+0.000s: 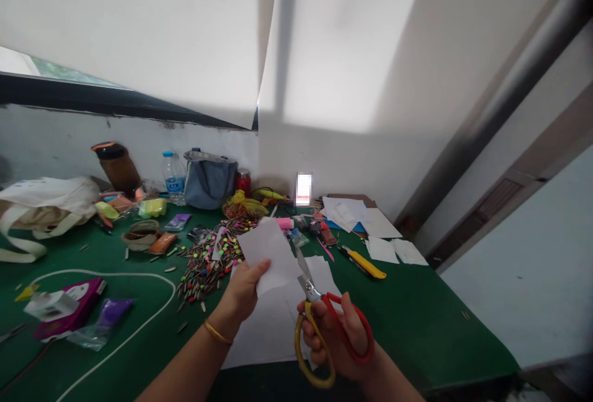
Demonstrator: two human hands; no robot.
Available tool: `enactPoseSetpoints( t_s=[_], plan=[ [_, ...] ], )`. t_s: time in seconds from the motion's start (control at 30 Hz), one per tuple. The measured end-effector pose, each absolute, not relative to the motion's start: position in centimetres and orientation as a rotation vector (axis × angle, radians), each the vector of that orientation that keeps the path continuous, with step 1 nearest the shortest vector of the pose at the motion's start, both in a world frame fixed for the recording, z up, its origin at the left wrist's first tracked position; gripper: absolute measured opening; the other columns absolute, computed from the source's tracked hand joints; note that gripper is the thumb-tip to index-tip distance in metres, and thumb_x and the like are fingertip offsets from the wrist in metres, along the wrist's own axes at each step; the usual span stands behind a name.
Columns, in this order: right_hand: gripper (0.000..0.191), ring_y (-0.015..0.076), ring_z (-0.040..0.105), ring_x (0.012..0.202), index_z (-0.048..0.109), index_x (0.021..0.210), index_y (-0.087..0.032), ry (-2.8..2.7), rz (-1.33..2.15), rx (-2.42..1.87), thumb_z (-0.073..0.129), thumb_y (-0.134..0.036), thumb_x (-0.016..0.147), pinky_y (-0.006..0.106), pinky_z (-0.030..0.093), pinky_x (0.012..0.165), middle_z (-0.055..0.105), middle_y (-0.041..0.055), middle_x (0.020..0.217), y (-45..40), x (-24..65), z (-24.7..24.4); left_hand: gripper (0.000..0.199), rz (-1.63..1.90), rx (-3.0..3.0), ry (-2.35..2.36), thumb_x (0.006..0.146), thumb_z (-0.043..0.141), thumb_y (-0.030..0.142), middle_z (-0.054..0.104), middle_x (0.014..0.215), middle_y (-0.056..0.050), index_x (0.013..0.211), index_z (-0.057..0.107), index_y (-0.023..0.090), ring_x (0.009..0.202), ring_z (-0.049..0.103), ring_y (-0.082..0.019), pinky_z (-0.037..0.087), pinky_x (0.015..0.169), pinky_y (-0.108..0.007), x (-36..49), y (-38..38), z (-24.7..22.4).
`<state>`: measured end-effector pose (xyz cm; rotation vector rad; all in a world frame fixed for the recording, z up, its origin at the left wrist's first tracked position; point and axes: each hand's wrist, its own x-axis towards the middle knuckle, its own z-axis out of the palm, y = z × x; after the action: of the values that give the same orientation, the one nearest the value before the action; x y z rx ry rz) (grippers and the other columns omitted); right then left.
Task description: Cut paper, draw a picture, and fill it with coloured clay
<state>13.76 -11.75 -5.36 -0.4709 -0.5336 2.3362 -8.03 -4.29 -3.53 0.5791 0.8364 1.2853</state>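
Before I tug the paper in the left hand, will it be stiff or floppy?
The paper is probably light and easy to bend, since it looks like a thin sheet. It may hold its shape briefly, as it sticks out with little visible sag. A tug could swing it, since the left hand grips it near the lower-left edge.

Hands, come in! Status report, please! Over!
Left hand gripping white paper. Right hand holding scissors, blades apart. More paper underneath, on green table.

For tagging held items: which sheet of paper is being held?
The white sheet in the left hand; the other sheets lie on the green table.
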Motion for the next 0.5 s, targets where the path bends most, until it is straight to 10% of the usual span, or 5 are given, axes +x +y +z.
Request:
enactPoseSetpoints(
  t_s=[0.5],
  plan=[
    [0.078, 0.0061, 0.037, 0.054, 0.062, 0.105, -0.012, -0.496, 2.262, -0.425, 0.054, -0.082, 0.072, 0.017, 0.023, 0.048, 0.052, 0.0017, 0.073, -11.2, 13.8, -6.8, 0.037, 1.277, 0.601, 0.811, 0.069, 0.079, 0.022, 0.076, 0.097, -0.013, 0.103, 0.07, 0.013, 0.088, 0.072, -0.03, 0.059, 0.077, -0.037, -7.9, -4.2, -4.0]
  ],
)
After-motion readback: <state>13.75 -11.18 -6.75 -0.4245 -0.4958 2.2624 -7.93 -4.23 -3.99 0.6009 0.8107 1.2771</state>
